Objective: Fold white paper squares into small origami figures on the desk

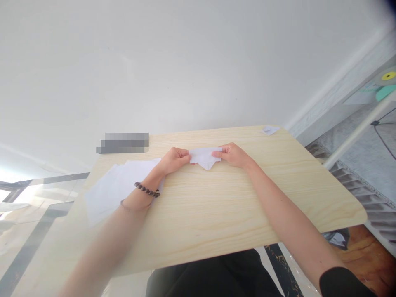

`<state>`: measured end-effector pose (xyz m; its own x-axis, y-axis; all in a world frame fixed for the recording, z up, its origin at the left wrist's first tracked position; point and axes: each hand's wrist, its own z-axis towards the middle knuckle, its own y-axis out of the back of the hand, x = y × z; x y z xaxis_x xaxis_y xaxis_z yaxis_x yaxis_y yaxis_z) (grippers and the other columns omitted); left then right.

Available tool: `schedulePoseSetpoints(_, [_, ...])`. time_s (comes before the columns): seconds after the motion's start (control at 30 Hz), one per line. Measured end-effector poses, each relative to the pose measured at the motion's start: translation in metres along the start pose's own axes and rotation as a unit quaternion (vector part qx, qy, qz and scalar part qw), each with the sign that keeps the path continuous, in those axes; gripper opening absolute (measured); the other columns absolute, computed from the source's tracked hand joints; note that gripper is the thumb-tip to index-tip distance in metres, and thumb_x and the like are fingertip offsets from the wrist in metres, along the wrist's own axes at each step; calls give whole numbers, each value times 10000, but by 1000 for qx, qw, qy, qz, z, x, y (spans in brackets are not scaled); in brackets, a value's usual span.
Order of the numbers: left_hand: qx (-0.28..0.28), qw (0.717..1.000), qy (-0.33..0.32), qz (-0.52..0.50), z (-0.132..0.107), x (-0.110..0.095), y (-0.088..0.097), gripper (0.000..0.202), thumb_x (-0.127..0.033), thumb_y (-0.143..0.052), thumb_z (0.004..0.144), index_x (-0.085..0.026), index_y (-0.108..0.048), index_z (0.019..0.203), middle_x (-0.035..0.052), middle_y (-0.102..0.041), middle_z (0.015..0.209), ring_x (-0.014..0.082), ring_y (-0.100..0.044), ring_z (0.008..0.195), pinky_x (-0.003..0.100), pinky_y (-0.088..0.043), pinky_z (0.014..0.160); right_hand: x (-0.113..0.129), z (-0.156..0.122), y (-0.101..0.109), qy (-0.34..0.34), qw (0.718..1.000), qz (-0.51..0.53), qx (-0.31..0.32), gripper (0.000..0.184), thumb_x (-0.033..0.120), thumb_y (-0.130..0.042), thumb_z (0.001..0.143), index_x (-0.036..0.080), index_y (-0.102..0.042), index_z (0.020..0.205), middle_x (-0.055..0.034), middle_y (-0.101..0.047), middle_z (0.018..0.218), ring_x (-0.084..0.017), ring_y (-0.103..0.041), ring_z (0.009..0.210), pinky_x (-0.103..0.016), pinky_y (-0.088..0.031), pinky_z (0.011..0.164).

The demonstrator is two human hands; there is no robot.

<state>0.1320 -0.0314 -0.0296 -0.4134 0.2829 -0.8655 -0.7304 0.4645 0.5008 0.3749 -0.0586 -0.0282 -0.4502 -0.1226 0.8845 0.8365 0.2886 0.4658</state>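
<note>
A small piece of folded white paper [205, 157] sits at the far middle of a pale wooden table [216, 206], whose top shows a fine straight grain and rounded corners. The paper is thin and matte, creased into a flat band with a blunt point hanging from its lower edge. The left hand [173, 160] is curled at the paper's left end, fingers bunched and pinched on that end; a dark beaded bracelet [147, 189] circles the wrist, with a thinner band just behind it. The right hand [232, 154] mirrors it at the paper's right end, thumb and fingers closed on the edge. Both forearms stretch out across the tabletop toward the paper, wrists low. Left of the folded paper, under the left forearm, lies a loose stack of white sheets [114, 189], flat and smooth. Right of the paper, at the table's far corner, rests a small paper scrap [270, 130].
</note>
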Motion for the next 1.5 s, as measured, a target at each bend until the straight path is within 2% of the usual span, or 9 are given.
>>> schedulePoseSetpoints(0.23, [8,1000,-10,-17,-2,-4,1,254,-274,-435,697,-135,-637,626,-6,-535,538,105,-446,520,205,-337,479,0,0,-4,-8,1000,-6,-7,378,507,-550,700,141,-636,664,-3,-582,634,-112,-479,604,-234,-357,576])
schedulePoseSetpoints(0.5, [-25,1000,19,3,-1,-6,-7,308,-418,-528,702,-119,-590,667,-29,-451,522,62,-328,466,180,-224,418,-2,3,-15,-1,1000,1,-24,380,495,-555,693,133,-672,703,-26,-646,683,-161,-568,657,-246,-421,577])
schedulePoseSetpoints(0.6, [-30,999,31,7,0,-2,-8,308,-421,-546,692,-118,-580,644,-39,-428,508,52,-304,452,177,-202,414,-1,2,-15,-4,1000,1,-31,373,491,-556,693,138,-675,695,-30,-657,691,-173,-588,672,-250,-436,583])
schedulePoseSetpoints(0.7, [-26,999,35,-1,1,3,-7,299,-403,-535,695,-116,-593,634,-32,-456,503,63,-352,463,179,-245,428,-1,2,-13,-5,1000,1,-27,362,486,-554,695,145,-675,690,-27,-660,691,-174,-594,685,-254,-442,606])
schedulePoseSetpoints(0.93, [20,998,-4,-57,1,5,1,230,-317,-505,705,-125,-629,680,2,-590,611,117,-514,572,207,-388,516,-4,1,-9,-14,999,-12,-27,386,508,-540,706,147,-674,695,-28,-658,707,-160,-574,666,-252,-426,605])
schedulePoseSetpoints(1.13, [-5,997,1,-78,1,5,-5,306,-399,-547,724,-132,-647,835,32,-653,774,158,-578,702,240,-437,606,-3,1,-15,-9,999,13,-41,386,505,-554,695,138,-672,709,-34,-629,651,-158,-554,625,-257,-421,554])
schedulePoseSetpoints(1.27, [-4,996,2,-93,2,5,-10,350,-449,-588,704,-131,-650,838,51,-670,828,168,-593,724,245,-443,622,-1,2,-19,-1,998,36,-43,353,488,-572,684,145,-646,721,-22,-610,665,-136,-538,614,-250,-417,552])
schedulePoseSetpoints(1.5, [-37,994,9,-99,1,0,-10,384,-482,-571,717,-141,-651,877,53,-680,844,183,-606,749,250,-450,628,-2,2,-17,-9,998,-13,-61,398,529,-557,682,146,-534,578,25,-468,481,-71,-383,446,-219,-278,440])
